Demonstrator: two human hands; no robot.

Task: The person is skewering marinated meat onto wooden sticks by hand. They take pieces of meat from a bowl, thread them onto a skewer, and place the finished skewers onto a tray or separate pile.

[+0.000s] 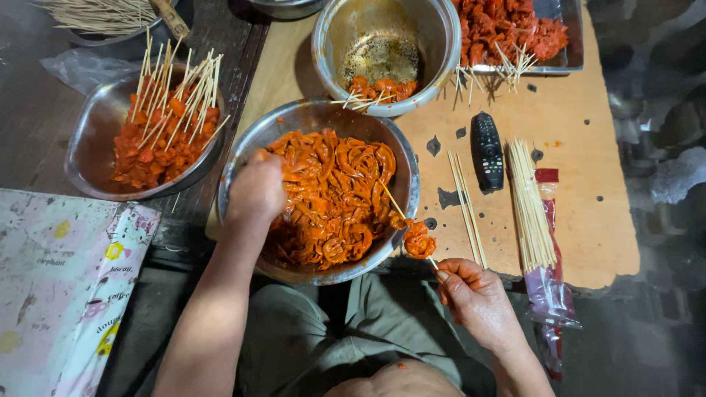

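Down at the middle of the head view, the person is sitting at a low wooden tabletop (pixel 588 220) and working over a big steel bowl (pixel 246 151) full of orange marinated meat strips (pixel 331 198). Their left hand (pixel 255 192) is reaching into the bowl's left side, fingers curled down into the strips; it looks like they're closing on a piece, but whether anything is actually pinched is hidden from here. Their right hand (pixel 474 294) is closed around the lower end of a thin bamboo skewer (pixel 393 202), which is angling up over the bowl's rim with a folded piece of meat (pixel 419 241) already threaded on near the hand.

So by the looks of it they're mid-threading: one piece on, next piece being fetched. The next move would need the left hand bringing a strip over to the skewer tip while the right is keeping the stick steady.

Around that, loose bare skewers (pixel 531 206) are lying on the tabletop to the right next to a black remote (pixel 487 151). A smaller bowl of finished skewers (pixel 165 129) is sitting to the left, a nearly empty bowl (pixel 382 51) is behind, and a tray of red meat (pixel 507 29) is at the top right.
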